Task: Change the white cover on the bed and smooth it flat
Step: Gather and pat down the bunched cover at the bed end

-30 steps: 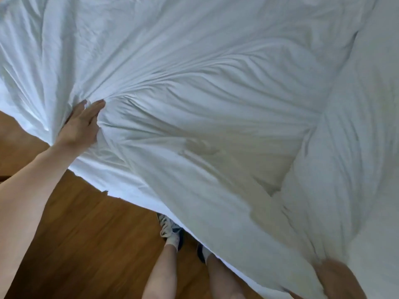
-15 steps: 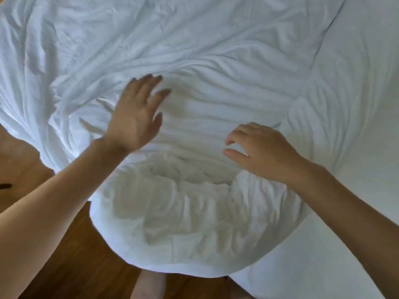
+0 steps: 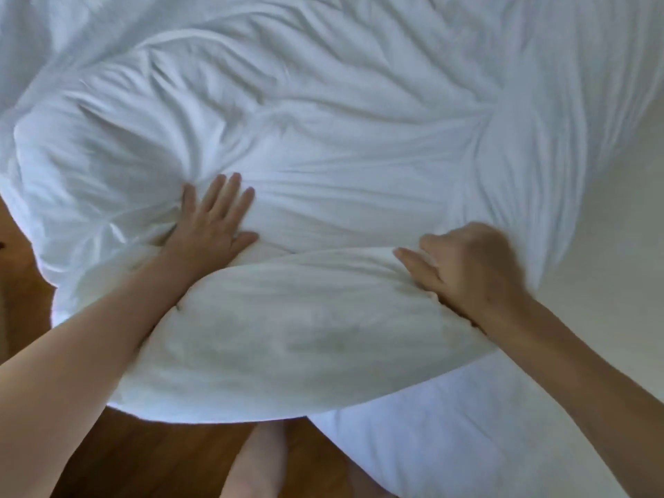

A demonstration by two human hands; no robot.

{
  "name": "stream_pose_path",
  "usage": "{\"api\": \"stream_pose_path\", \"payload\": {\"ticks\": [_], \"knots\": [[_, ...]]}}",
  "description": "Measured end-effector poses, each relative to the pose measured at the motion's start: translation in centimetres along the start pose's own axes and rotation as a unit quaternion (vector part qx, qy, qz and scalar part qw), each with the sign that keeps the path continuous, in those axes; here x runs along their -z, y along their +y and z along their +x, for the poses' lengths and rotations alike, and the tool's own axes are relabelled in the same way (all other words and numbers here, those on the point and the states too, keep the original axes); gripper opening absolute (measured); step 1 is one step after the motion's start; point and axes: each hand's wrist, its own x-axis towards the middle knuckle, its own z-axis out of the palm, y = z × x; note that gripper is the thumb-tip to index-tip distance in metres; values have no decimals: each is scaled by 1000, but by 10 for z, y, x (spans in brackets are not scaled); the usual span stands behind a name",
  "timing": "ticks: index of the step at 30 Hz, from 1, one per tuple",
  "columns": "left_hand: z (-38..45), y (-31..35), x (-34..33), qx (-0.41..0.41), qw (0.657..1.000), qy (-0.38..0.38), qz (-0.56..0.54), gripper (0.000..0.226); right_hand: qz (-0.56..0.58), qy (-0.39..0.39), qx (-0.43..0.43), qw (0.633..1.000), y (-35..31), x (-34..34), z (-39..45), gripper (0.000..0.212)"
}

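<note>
The white cover [image 3: 341, 113] lies rumpled over the bed and fills most of the view, with deep creases fanning out from its middle. Its near edge is rolled into a thick puffy fold [image 3: 294, 332] that overhangs the bed's corner. My left hand [image 3: 212, 224] presses flat on the cover just behind that fold, fingers straight and spread. My right hand [image 3: 463, 271] rests on the fold's right end, motion-blurred, its fingers curled into the cloth. The bed's bare white surface [image 3: 611, 267] shows at the right.
Brown wooden floor [image 3: 151, 458] shows at the lower left and under the overhanging fold. My own legs [image 3: 258, 461] stand on it close to the bed's corner. A small dark object [image 3: 1, 245] lies at the left edge.
The cover has dropped from hanging in the air onto the bed. Both hands have come down onto it, the left pressing flat and the right closing on the rolled near edge.
</note>
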Motion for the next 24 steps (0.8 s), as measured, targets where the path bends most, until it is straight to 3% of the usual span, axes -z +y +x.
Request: {"api": "stream_pose_path", "payload": {"ticks": [2,6,10,15,16,18,19,22,24], "knots": [[0,4,0,16,1000,-3,-5,70,-5,119,-21,993,13,12,-70,61],[-1,7,0,36,999,-4,-29,70,-22,131,-134,982,14,7,-207,66],[-10,10,3,65,997,12,-48,71,-17,71,-175,982,7,-26,-213,56],[-18,19,9,88,993,26,-79,73,81,-65,-268,958,3,10,-153,22],[-18,27,13,95,991,27,-90,74,94,-68,-261,958,-3,10,-138,16],[-17,48,24,86,985,42,-145,75,123,-73,-200,969,-22,-4,-103,31],[-17,63,30,50,983,54,-168,75,146,-99,-166,970,-33,-16,-84,39],[-29,108,33,-133,975,72,-163,72,171,-282,-144,933,-56,-39,-48,52],[-47,119,25,-176,970,58,-154,65,143,-328,-129,925,-65,-43,-49,59]]}}
